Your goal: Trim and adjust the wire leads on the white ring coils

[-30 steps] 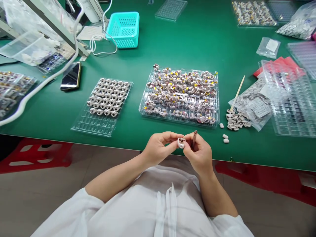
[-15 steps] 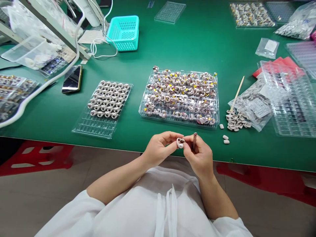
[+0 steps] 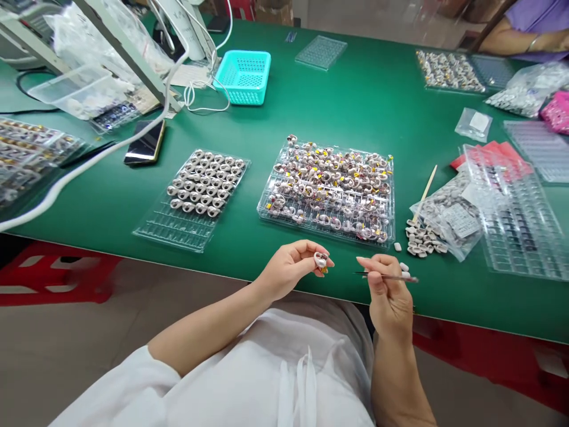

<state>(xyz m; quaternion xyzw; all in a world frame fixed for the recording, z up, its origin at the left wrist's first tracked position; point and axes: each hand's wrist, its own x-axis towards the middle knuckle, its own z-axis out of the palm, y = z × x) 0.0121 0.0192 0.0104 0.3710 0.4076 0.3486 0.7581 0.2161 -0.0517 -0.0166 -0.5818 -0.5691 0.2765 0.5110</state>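
Between the thumb and fingers of my left hand point(image 3: 291, 268) is a small white ring-shaped piece point(image 3: 320, 260) with a yellow bit at its lower side. My right hand point(image 3: 391, 293) pinches a pair of thin dark tweezers point(image 3: 389, 276), their tip pointing left toward the piece but apart from it. Beyond my hands, a clear tray point(image 3: 264, 207) is heaped with similar ring-shaped pieces showing yellow and red bits. Left of it, another clear tray point(image 3: 171, 233) holds rows of pale ring-shaped pieces in its far part. Small white caps point(image 3: 422, 240) lie in a pile right of the heaped tray.
A turquoise basket point(image 3: 242, 99), a phone point(image 3: 146, 142) and a white cable point(image 3: 66, 181) occupy the left side. At the right are a bag of white parts point(image 3: 457, 216), a wooden stick point(image 3: 427, 190) and clear trays point(image 3: 524, 219). A person's arm point(image 3: 511, 40) rests at the far right.
My right hand has moved right, away from the piece, and the tweezers have swung from upright to nearly level. The left hand still holds the piece. The view has tilted up.
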